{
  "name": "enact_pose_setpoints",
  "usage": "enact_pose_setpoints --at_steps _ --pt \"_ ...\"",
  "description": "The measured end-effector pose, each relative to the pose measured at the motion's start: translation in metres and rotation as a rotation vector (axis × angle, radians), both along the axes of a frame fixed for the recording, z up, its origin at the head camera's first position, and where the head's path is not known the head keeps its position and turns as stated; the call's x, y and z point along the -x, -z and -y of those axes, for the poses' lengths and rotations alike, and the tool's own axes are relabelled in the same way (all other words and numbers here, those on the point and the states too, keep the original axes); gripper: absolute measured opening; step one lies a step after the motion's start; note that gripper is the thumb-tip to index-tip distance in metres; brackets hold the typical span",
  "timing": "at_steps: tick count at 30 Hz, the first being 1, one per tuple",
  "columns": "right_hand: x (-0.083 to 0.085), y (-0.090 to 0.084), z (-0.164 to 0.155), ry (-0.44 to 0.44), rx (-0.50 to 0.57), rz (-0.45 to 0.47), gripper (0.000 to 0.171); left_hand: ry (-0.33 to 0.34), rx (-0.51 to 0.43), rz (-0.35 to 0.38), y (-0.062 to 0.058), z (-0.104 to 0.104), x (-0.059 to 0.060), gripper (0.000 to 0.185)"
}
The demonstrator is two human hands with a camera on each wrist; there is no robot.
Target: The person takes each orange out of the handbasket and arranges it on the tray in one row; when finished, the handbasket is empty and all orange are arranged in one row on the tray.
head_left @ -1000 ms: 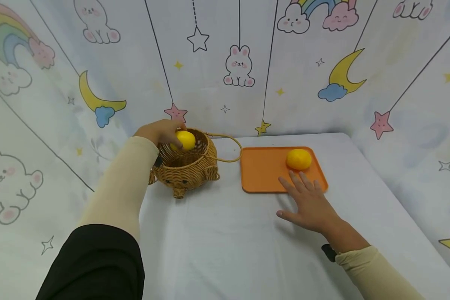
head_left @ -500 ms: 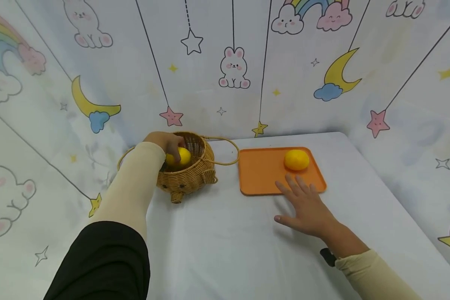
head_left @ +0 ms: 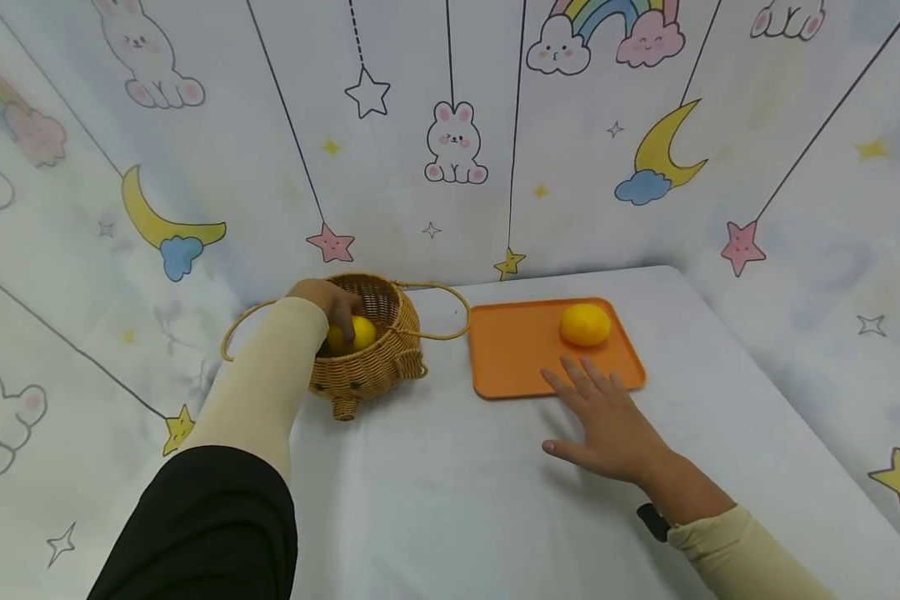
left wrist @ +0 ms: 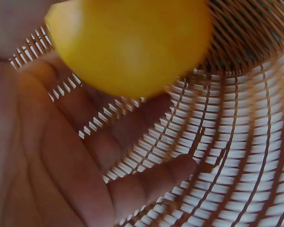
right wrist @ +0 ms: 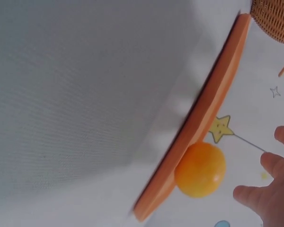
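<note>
Left hand point(head_left: 328, 302) grasping yellow fruit point(head_left: 351, 333) down inside wicker basket point(head_left: 375, 367), left of frame centre; right hand point(head_left: 607, 421) flat, released, by orange tray point(head_left: 517, 346).

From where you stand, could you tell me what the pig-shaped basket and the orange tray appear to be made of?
The pig-shaped basket looks like woven rattan or wicker: tan strands in an open weave, plain in the left wrist view, with thin loop handles. The orange tray looks like moulded plastic, uniformly coloured and matte, with a low rounded rim; I cannot rule out silicone.
</note>
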State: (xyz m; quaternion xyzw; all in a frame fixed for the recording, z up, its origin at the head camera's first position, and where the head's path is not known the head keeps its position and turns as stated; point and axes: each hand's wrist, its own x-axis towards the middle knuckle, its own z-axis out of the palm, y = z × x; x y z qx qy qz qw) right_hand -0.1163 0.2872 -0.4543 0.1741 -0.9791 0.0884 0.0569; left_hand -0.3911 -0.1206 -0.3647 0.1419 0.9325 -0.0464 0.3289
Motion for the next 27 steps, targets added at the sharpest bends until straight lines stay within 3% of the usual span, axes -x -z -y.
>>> enact_pose_setpoints --at_steps 8,21,27 --pt "0.0025 -0.0020 0.0000 0.006 -0.002 -0.004 0.096 -0.001 0.038 -0.023 0.0028 0.0031 0.0000 0.074" --pt "0.0077 0.0028 0.0059 -0.013 -0.007 0.018 0.097 0.022 0.115 -0.062 0.0017 -0.0028 -0.0027 0.095" --pt "0.0061 0.0055 0.0071 -0.010 -0.016 0.022 0.098 -0.028 0.096 -0.034 0.0022 -0.0025 0.0003 0.104"
